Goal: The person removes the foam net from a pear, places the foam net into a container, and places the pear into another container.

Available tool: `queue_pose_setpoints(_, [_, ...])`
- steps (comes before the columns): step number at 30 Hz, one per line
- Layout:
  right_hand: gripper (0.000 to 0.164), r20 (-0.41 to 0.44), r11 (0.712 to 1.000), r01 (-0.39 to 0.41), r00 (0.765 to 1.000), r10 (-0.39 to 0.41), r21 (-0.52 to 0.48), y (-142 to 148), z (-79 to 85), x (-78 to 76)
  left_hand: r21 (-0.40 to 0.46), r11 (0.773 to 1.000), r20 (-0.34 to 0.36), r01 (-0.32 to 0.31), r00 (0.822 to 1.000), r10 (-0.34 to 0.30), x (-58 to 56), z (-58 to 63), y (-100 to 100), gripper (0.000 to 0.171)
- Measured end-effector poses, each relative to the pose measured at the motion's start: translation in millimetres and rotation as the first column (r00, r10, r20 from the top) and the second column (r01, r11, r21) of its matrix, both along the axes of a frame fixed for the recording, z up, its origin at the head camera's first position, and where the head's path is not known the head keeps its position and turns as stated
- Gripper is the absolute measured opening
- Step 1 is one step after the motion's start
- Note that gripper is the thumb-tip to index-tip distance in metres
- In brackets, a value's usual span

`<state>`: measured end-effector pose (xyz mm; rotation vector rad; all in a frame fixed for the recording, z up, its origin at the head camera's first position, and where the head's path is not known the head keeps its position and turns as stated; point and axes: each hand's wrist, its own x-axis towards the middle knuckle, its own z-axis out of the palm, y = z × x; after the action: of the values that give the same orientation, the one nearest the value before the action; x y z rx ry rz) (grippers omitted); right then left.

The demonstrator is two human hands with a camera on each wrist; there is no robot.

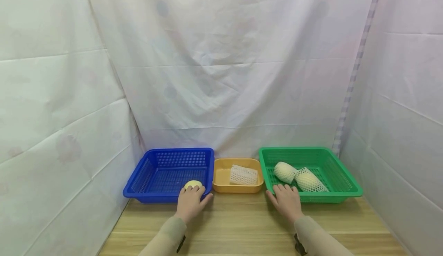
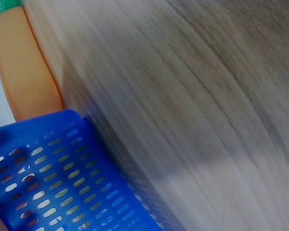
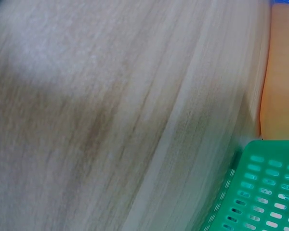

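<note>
My left hand (image 1: 189,202) rests over the front rim of the blue basket (image 1: 138,188), near its right corner. Just beyond those fingertips, inside the basket, shows the top of a pale yellow round fruit (image 1: 193,183), its lower part hidden by the hand. On the front left of the green basket (image 1: 340,194) lies my right hand (image 1: 286,200), fingers over the rim and thumb out to the side. Two pale fruits in white foam nets, one at the left (image 1: 284,172) and one nearer the middle (image 1: 308,181), sit in the green basket beyond the right hand.
Between the baskets stands a small orange-yellow tray (image 1: 238,188) with a white foam net sleeve (image 1: 243,175) in it. All three containers are on a wooden table (image 1: 242,225) against a white cloth backdrop (image 1: 221,75), with cloth at both sides.
</note>
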<state>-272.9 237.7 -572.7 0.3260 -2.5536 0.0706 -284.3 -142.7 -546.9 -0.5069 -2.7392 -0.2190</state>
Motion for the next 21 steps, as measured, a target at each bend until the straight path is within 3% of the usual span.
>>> queue_pose_setpoints(10, [0.030,0.009,1.000,-0.008,1.000,0.008,0.008,0,3.1,1.6,-0.015,1.000,-0.034,-0.022,0.999,0.022,-0.6,-2.3,1,0.059])
queue_pose_setpoints(15, [0.030,0.030,1.000,-0.014,0.999,0.014,0.000,0,5.2,1.6,-0.021,1.000,-0.045,-0.016,0.999,0.015,-2.4,-2.3,1,0.051])
queue_pose_setpoints(21, [0.034,0.154,1.000,0.000,0.988,0.003,-0.016,0,14.5,3.3,-0.017,1.000,-0.044,-0.011,0.999,0.010,-4.3,-2.5,1,0.040])
